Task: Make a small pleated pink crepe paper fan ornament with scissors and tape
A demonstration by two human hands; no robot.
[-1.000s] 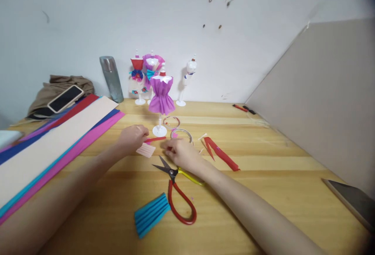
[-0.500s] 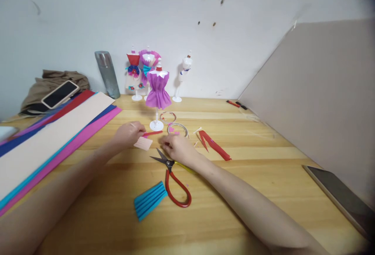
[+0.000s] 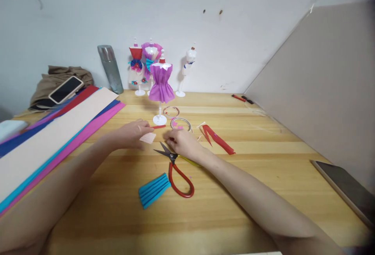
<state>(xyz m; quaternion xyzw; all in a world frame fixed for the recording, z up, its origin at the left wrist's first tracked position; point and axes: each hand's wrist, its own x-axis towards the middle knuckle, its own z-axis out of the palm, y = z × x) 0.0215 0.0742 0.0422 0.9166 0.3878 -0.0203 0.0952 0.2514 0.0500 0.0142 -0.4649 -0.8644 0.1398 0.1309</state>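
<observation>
My left hand [image 3: 131,134] is low over the table with its fingers stretched out and its thumb apart. Its fingertips are beside a thin red strip [image 3: 158,126] and a pale pink pleated paper piece [image 3: 148,138]. My right hand [image 3: 183,142] has curled fingers, and whatever they may hold is hidden. Close below it lie red-handled scissors [image 3: 182,184] with parted blades, and a yellow thing [image 3: 189,161] shows partly under the wrist. A blue pleated paper piece [image 3: 154,190] touches the scissors' handle. Behind the hands stands a small dress form in a purple paper dress [image 3: 161,83].
More dress forms [image 3: 136,65] stand by the wall, near a grey bottle [image 3: 110,69]. Long coloured paper sheets [image 3: 61,130] cover the left side. Two tape rings [image 3: 191,124], a red paper scrap [image 3: 219,140] and a phone [image 3: 342,184] lie on the table.
My left hand's fingers have spread from a closed grip near the red strip. My right hand stays curled in place. The whole view has shifted slightly.
</observation>
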